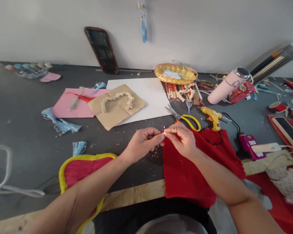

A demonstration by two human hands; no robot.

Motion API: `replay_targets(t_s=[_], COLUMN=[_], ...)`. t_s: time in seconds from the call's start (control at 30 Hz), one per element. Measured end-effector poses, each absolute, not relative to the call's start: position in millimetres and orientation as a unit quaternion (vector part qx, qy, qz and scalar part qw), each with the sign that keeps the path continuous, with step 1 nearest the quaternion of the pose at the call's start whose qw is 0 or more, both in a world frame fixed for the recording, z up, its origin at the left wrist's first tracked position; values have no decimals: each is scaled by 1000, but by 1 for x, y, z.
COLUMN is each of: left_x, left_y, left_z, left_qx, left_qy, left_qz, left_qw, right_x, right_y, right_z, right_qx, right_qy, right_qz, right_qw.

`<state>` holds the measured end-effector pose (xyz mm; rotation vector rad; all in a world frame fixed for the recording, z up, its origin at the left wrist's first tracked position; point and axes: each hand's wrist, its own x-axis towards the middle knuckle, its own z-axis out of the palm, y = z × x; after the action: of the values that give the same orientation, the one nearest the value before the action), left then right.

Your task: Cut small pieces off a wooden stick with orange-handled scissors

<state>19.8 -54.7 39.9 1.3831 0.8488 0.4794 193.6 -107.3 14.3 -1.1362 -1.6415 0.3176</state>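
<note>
My left hand [143,143] and my right hand [182,138] meet over the dark table [26,130]. Both pinch a small pale piece [164,133] between their fingertips; it is too small to name. A ring shows on a finger of my right hand. Under my right hand lies a red cloth [192,169] that hangs over the table's front edge. Yellow-handled scissors [189,121] lie just beyond my fingers. A yellow glue gun [213,116] rests to their right.
A red cushion with yellow trim [80,169] lies under my left forearm. Further back are brown paper with a beige garland [117,100], a white sheet [148,94], pink paper [73,104], a yellow basket [175,74], a pink bottle [227,86], blue tassels [61,123], and a purple box [249,144].
</note>
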Motion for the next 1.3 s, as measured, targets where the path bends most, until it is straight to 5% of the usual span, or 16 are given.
replay_targets(t_s=[1.3], left_x=[20], left_y=[-55], left_z=[39], left_qx=[621], left_qy=[375], left_qz=[209], left_qw=[656], right_x=[195], right_y=[-106], right_z=[13], right_qx=[-488], right_qy=[-681], right_qz=[142], right_qw=[528])
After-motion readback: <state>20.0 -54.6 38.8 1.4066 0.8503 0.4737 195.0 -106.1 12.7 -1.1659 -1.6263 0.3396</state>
